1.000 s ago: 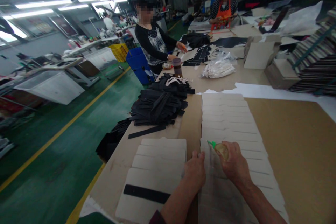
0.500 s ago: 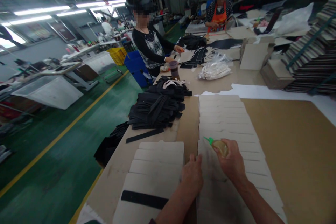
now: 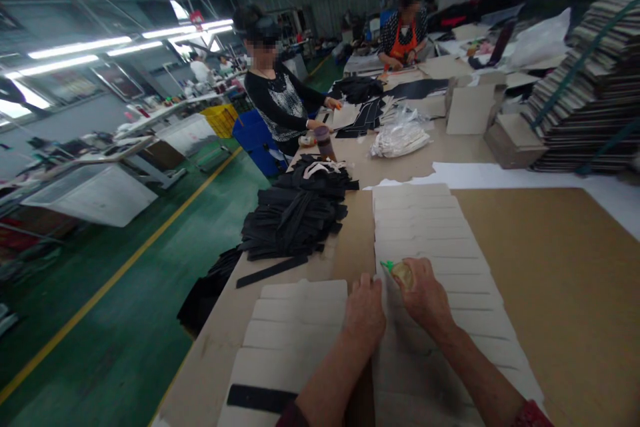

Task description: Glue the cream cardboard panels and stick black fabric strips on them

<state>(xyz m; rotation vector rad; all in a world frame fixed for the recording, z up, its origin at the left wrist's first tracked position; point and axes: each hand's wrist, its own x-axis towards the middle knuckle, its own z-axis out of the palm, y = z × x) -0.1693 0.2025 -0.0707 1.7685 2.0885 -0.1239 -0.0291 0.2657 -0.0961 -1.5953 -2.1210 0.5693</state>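
Note:
My right hand (image 3: pixel 425 293) is closed around a small squeeze bottle (image 3: pixel 403 274) with a green nozzle (image 3: pixel 387 265). The bottle is tilted, its tip pointing left, close to the left edge of a long row of overlapping pale cardboard pieces (image 3: pixel 425 230). My left hand (image 3: pixel 366 313) rests at that same edge, lower down, with its fingers bent together; what they pinch, if anything, is hidden. Left of it lies a second row of overlapping cardboard pieces (image 3: pixel 295 313), with a black strip (image 3: pixel 260 399) across the nearer part.
A heap of black strips (image 3: pixel 295 220) lies on the left of the table, beside a loose strip (image 3: pixel 273 271). Behind it are a jar (image 3: pixel 325 143) and a plastic bag (image 3: pixel 403 137). Tied board stacks (image 3: pixel 590 93) stand right. Two co-workers (image 3: pixel 280 93) (image 3: pixel 403 33) handle pieces farther back.
My right hand has brought the bottle slightly left, nearer the cardboard edge and my left hand. My left hand has shifted a little up along that edge. The view has moved slightly.

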